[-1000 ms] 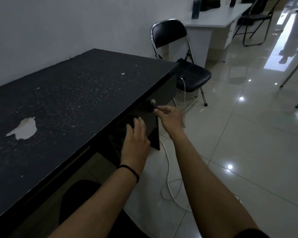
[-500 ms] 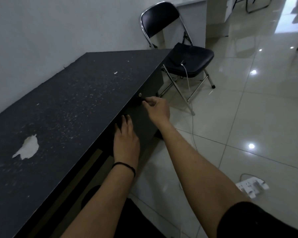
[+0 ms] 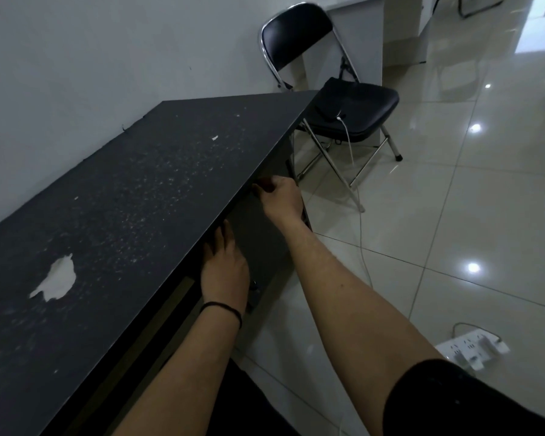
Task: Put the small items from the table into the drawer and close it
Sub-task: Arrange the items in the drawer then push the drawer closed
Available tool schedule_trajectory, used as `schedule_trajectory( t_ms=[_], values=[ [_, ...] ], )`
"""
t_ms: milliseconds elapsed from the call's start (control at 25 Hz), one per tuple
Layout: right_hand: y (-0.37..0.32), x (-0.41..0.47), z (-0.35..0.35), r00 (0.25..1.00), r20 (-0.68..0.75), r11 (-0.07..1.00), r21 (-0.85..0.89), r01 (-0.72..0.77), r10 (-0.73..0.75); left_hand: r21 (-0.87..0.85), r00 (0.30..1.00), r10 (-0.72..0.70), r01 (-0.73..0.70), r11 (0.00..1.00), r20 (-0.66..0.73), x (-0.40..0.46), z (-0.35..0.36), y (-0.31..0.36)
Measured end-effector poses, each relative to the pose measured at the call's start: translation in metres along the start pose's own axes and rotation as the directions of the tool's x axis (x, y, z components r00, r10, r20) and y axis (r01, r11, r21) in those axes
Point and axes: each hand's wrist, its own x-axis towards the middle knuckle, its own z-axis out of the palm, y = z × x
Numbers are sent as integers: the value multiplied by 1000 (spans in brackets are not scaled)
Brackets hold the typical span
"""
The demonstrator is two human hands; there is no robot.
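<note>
The dark drawer front [image 3: 266, 247] sits under the front edge of the black table [image 3: 139, 190] and looks pushed in. My left hand [image 3: 225, 269] lies flat against the drawer front, fingers stretched up to the table edge. My right hand [image 3: 280, 198] is higher and further along, its fingertips pinched together at the drawer's top edge; what they pinch is hidden. No loose small items show on the tabletop, only a tiny white fleck [image 3: 214, 137].
A worn white patch [image 3: 55, 278] marks the tabletop near me. A black folding chair [image 3: 359, 102] stands past the table's far end with a phone [image 3: 331, 113] on its seat. A white cable [image 3: 361, 234] trails over the glossy tile floor. A white power strip [image 3: 469, 347] lies at the right.
The drawer front has gone from ajar to flush under the table edge. Both hands moved in with it, and the silver lock is now covered by my right hand. The camera tilted down.
</note>
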Motion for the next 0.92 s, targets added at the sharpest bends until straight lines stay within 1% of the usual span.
schedule_trajectory(
  t_ms=[120,280,400,480,520,600,680,760,920],
  values=[
    [1,-3,2,1000,-17,1000,4,18,-18,-16,1000,-1,1,1000,-7,1,0,0],
    [5,-9,9,999,-51,997,77,13,-10,-3,1000,7,-7,1000,6,1,3,2],
    [14,-17,16,1000,-27,997,81,-6,8,12,1000,18,-19,1000,15,0,6,4],
    [24,-30,18,1000,-3,1000,-4,26,-26,26,999,34,-34,999,23,0,8,7],
    [31,-37,20,997,14,994,-74,76,-75,31,999,37,-38,999,23,0,9,9],
    [44,-52,25,979,73,951,-233,202,-190,34,999,33,-33,999,14,-2,11,11],
    [50,-59,28,952,119,890,-339,305,-281,44,1000,24,-24,999,10,-3,15,15],
    [50,-61,32,935,144,857,-372,355,-325,35,1000,13,-14,999,18,-2,18,16],
    [48,-62,34,930,137,847,-384,368,-342,52,1000,0,-1,999,16,-1,23,16]
  ],
)
